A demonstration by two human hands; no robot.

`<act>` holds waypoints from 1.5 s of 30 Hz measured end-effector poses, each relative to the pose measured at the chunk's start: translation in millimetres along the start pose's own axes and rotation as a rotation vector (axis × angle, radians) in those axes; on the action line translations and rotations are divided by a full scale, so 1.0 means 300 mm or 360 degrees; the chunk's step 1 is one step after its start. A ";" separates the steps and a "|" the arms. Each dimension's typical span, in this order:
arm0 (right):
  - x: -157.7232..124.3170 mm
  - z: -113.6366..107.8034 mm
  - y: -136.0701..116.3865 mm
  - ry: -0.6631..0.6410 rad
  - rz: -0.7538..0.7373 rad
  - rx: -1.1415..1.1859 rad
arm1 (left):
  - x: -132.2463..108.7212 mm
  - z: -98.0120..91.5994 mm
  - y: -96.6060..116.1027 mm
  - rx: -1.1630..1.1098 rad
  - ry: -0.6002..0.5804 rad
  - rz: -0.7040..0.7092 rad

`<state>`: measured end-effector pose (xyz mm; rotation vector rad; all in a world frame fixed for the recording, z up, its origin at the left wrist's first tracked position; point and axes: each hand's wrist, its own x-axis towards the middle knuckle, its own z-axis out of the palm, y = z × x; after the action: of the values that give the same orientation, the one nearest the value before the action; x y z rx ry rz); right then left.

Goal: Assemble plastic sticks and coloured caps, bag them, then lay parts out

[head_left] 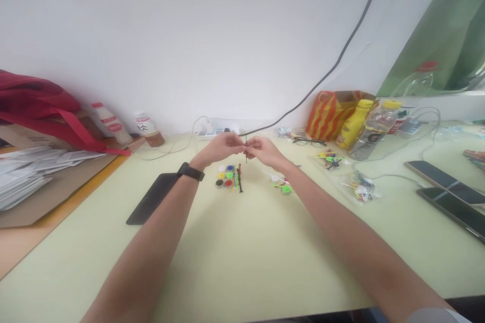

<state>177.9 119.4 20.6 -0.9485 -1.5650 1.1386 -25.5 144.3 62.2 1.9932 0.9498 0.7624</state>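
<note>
My left hand (223, 148) and my right hand (264, 151) meet above the table, fingertips pinched together. Between them is a thin dark stick-like piece (246, 159), held upright; its ends poke out above and below the fingers. What else the fingertips may cover is hidden. On the table below lie small round coloured pieces, among them a blue one (230, 168), a black one (219, 183) and a red one (228, 183). Beside them is a row of thin coloured sticks (239, 179). Under my right wrist sits a green round piece (286, 190) with white parts near it.
A black phone-like slab (151, 202) lies under my left forearm. To the right are small parts in a clear bag (361, 189), eyeglasses (308, 141), a yellow bottle (352, 123), a striped bag (322, 113) and two phones (447, 181). Papers (30, 174) are at left.
</note>
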 end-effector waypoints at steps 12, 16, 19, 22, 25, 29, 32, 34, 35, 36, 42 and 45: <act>0.002 -0.049 0.014 -0.0031 0.0245 -0.0652 | 0.014 0.058 -0.035 0.0093 -0.0121 0.0131; 0.002 -0.082 0.043 -0.0110 0.0338 -0.0958 | 0.008 0.095 -0.055 0.0357 -0.0183 0.0079; 0.000 -0.109 0.036 -0.0195 0.0378 -0.1170 | 0.004 0.120 -0.062 0.0548 -0.0225 0.0122; -0.011 -0.144 -0.002 -0.0349 0.0437 -0.1327 | 0.006 0.125 -0.072 0.0622 -0.0292 0.0132; -0.031 -0.177 -0.045 -0.0583 0.0570 -0.1436 | 0.013 0.112 -0.086 0.0680 -0.0327 0.0124; -0.049 -0.194 -0.077 -0.0775 0.0692 -0.1494 | 0.013 0.084 -0.093 0.0837 -0.0269 0.0099; -0.048 -0.192 -0.102 -0.0746 0.0622 -0.1439 | 0.006 0.069 -0.071 0.0890 -0.0153 0.0150; -0.046 -0.190 -0.124 -0.0687 0.0547 -0.1382 | 0.002 0.069 -0.043 0.0800 -0.0103 0.0191; -0.046 -0.188 -0.135 -0.0640 0.0509 -0.1315 | 0.001 0.072 -0.026 0.0720 -0.0101 0.0207; -0.047 -0.187 -0.144 -0.0580 0.0470 -0.1211 | 0.001 0.076 -0.010 0.0622 -0.0113 0.0218; -0.047 -0.159 -0.135 -0.0308 0.0250 -0.0522 | 0.002 0.129 0.043 -0.0009 -0.0172 0.0317; -0.036 -0.138 -0.105 -0.0248 0.0214 -0.0508 | 0.004 0.149 0.037 -0.0065 -0.0109 0.0354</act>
<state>218.8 110.4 53.1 -1.2139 -1.8710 1.0948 13.4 123.3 48.9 2.0977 0.6751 0.8213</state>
